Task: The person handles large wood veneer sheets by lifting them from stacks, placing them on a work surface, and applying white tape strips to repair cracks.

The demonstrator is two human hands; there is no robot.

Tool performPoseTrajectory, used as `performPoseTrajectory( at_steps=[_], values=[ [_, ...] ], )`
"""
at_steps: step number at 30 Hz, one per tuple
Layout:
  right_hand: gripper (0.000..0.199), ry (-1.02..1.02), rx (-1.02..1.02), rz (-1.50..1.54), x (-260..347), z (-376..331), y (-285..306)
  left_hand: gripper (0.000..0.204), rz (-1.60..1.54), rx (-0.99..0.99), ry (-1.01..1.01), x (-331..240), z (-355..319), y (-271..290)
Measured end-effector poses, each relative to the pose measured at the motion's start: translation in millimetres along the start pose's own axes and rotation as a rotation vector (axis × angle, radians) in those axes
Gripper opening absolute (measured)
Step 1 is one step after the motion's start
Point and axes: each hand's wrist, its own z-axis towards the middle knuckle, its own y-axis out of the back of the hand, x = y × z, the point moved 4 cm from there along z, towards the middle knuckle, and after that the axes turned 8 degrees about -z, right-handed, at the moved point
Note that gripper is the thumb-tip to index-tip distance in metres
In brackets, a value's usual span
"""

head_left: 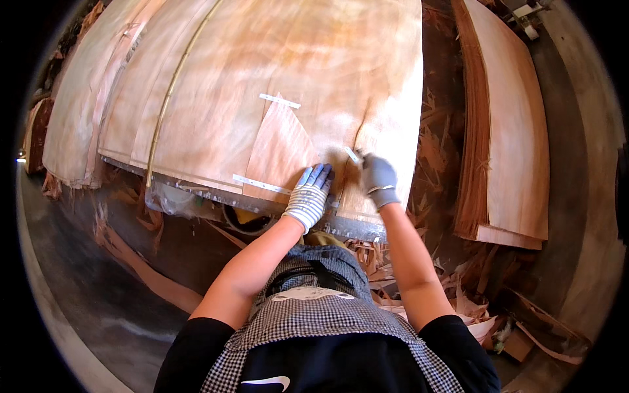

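Observation:
My left hand (310, 196), in a striped glove with blue-grey fingers, lies flat with its fingers stretched out on the large wood veneer sheet (216, 118), by its near edge. Beside it is a triangular veneer patch (280, 147), with one white perforated tape strip (280, 101) across its tip and another tape strip (262, 184) along its base. My right hand (380, 178), gloved in grey and blurred, is closed just right of the left. A short whitish piece (352, 155) shows at its fingertips; what it grips is unclear. A dark split (360, 128) runs up the sheet from there.
A thin brass-coloured rod (171, 88) crosses the sheet on the left, beside more veneer (82, 108). To the right stands a tall veneer stack (514, 124). Torn veneer scraps (468, 304) litter the floor. Something round and dark with yellow (247, 217) sits under the near edge.

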Motion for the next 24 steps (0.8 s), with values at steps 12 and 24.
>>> performPoseTrajectory(
  at_steps=[12,24],
  values=[
    [0.025,-0.505,0.235,1.417,50.1,-185.5,-85.3,0.058,0.043,-0.377,0.436,211.1,-145.0,87.7],
    [0.029,-0.921,-0.32,1.01,94.0,-174.0,-180.4,0.062,0.136,-0.26,0.546,393.5,-316.5,163.1]
  ],
)
